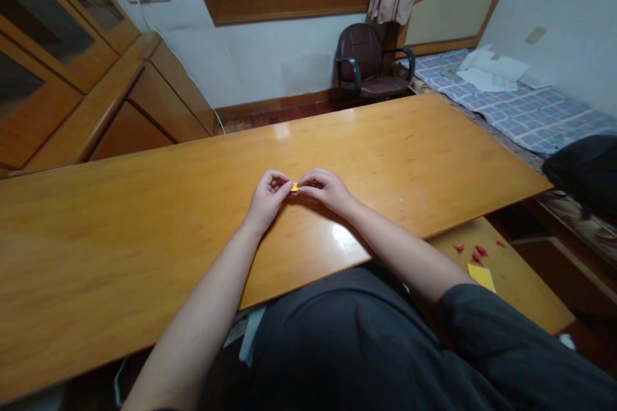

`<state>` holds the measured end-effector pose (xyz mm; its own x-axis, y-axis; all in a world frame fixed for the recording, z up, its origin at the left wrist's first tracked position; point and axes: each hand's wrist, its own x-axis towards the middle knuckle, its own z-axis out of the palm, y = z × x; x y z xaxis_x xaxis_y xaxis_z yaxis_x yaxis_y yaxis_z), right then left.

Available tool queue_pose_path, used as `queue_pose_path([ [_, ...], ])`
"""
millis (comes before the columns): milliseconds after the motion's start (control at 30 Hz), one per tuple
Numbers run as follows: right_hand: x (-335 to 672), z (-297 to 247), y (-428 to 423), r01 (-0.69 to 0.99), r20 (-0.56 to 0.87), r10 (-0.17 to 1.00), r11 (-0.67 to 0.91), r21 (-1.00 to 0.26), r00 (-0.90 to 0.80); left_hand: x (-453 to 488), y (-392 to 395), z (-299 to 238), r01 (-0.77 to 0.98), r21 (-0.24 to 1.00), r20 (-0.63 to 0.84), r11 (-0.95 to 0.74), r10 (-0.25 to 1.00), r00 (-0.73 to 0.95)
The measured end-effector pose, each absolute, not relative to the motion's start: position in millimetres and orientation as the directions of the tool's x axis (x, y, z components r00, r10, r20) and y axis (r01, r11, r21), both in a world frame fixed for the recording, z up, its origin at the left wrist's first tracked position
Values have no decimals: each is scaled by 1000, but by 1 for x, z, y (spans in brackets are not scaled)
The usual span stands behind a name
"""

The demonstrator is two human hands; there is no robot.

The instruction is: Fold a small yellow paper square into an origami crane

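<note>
Between my fingertips, just above the wooden table, is a small yellow piece of folded paper. My left hand pinches its left side between thumb and forefinger. From the right, my right hand pinches the other side, its fingers bent over the piece. Most of the paper is covered by the fingers, so its exact shape cannot be made out.
A lower wooden surface at the right holds several small red folded pieces and a yellow paper sheet. Beyond the table stand a brown armchair and a bed. A wooden cabinet is at the left.
</note>
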<state>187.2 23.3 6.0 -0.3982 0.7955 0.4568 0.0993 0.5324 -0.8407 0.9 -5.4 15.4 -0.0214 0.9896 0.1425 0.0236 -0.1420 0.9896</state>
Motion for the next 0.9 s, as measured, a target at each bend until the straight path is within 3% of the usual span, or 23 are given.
queue_pose_path([
  [367,187,11,22,167,475,771,582,-796,-424,2,-10,14,122,964,234,-235,972,24],
  [633,187,14,21,176,480,786,575,-799,-390,-1,-9,8,263,882,386,-391,920,73],
  [900,188,14,21,177,464,802,554,-814,-377,-2,-9,13,358,813,450,-460,886,116],
])
